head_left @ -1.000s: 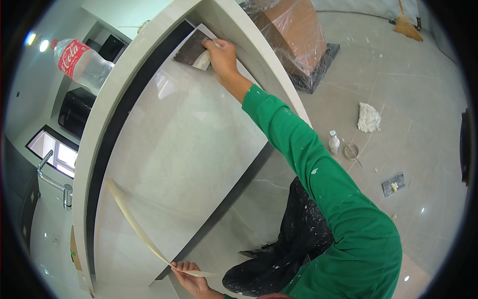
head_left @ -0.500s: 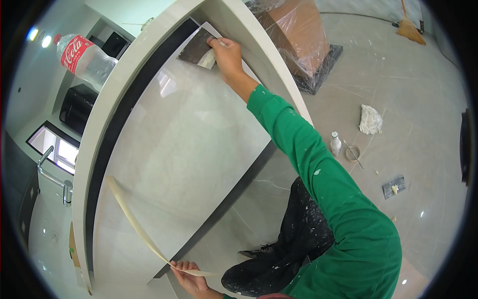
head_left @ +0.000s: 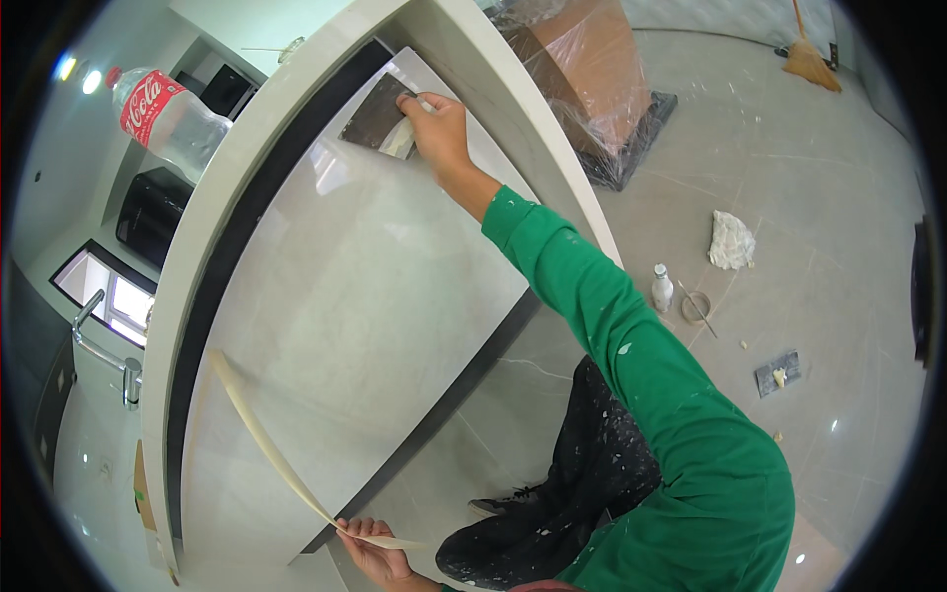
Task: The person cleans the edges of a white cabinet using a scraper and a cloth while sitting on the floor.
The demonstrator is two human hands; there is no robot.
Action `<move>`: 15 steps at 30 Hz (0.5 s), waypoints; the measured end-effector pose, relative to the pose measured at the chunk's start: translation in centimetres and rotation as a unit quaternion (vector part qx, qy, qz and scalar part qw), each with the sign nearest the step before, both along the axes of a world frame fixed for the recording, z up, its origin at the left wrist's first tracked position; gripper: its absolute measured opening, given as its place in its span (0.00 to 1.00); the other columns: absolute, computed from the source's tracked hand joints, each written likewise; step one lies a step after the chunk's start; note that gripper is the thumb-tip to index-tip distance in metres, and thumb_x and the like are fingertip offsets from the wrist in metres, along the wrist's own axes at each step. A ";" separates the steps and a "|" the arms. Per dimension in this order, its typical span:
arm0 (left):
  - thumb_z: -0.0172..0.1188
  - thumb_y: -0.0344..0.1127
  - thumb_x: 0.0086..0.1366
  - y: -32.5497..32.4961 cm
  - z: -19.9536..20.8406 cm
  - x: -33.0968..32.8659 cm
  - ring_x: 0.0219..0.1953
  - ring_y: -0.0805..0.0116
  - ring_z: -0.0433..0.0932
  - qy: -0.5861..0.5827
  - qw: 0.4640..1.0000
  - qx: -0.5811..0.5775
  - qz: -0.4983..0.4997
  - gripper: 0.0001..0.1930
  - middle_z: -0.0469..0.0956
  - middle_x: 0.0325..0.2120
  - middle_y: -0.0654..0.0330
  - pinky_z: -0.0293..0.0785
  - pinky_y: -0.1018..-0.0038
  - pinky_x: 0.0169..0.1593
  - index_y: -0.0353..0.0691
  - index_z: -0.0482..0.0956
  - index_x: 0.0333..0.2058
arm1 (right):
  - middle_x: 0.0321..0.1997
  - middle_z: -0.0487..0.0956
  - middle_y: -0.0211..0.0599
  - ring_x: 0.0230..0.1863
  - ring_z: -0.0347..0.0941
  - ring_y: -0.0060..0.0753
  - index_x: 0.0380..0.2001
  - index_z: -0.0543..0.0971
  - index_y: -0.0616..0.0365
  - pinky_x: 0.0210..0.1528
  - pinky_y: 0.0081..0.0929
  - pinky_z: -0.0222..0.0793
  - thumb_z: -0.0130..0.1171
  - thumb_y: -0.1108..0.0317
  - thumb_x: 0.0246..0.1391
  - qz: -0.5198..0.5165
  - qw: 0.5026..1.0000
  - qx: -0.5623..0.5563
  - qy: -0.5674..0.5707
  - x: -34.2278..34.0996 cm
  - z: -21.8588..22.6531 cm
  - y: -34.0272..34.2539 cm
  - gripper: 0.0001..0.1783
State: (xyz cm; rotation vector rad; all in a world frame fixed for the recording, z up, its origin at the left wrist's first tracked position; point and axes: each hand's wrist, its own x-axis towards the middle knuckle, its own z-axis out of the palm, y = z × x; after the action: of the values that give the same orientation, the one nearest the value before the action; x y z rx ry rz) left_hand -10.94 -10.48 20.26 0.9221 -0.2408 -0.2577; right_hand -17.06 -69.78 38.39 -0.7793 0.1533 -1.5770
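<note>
My right hand (head_left: 439, 138) is closed around a wide putty knife (head_left: 371, 116) at the upper end of a glossy pale panel (head_left: 355, 306). The dark blade lies against or just over the panel, and whitish putty shows at its lower right part. Down at the panel's lower end, my left hand (head_left: 373, 555) pinches a cream strip of masking tape (head_left: 258, 434). This strip curves up from my fingers to the panel's left side, where its upper end seems stuck. A dark band (head_left: 237, 207) borders the panel inside a pale frame (head_left: 161, 345).
On the floor to the right are a white bottle (head_left: 662, 288), a tape roll (head_left: 695, 307), a crumpled white lump (head_left: 731, 241) and a grey putty plate (head_left: 777, 373). Farther back stand a plastic-wrapped box (head_left: 582, 69) and a broom (head_left: 811, 64). A plastic soda bottle (head_left: 178, 128) stands beyond the frame.
My right hand and the putty knife have shifted a little down and left, away from the panel's top corner. My left hand stays in place with the tape.
</note>
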 end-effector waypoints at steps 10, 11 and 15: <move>0.50 0.40 0.78 -1.1 0.4 -0.4 0.31 0.76 0.69 0.027 0.980 -0.172 -0.095 0.13 0.75 0.32 0.66 0.68 0.77 0.36 0.39 0.76 0.52 | 0.23 0.81 0.34 0.24 0.74 0.24 0.29 0.84 0.64 0.29 0.28 0.69 0.64 0.63 0.57 0.004 1.000 -0.023 0.017 1.1 0.0 1.5 0.13; 0.50 0.40 0.78 -1.2 0.4 -0.5 0.31 0.76 0.69 0.027 0.980 -0.173 -0.095 0.13 0.75 0.32 0.66 0.68 0.77 0.36 0.39 0.76 0.52 | 0.23 0.81 0.35 0.24 0.74 0.24 0.29 0.84 0.65 0.29 0.28 0.70 0.63 0.63 0.57 0.002 0.999 -0.023 0.028 1.0 0.1 1.7 0.13; 0.51 0.39 0.78 -1.2 0.4 -0.6 0.31 0.75 0.69 0.004 0.982 -0.165 -0.094 0.13 0.74 0.32 0.66 0.68 0.77 0.37 0.38 0.76 0.51 | 0.25 0.81 0.32 0.24 0.73 0.21 0.28 0.84 0.64 0.29 0.25 0.68 0.63 0.65 0.59 0.004 0.999 -0.025 0.026 1.1 0.2 2.2 0.12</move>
State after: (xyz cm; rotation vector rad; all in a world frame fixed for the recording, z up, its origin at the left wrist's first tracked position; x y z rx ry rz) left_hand -11.51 -11.66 20.61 0.5692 -0.3535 -0.3836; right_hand -15.99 -67.59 38.62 -0.8592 0.1493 -1.5583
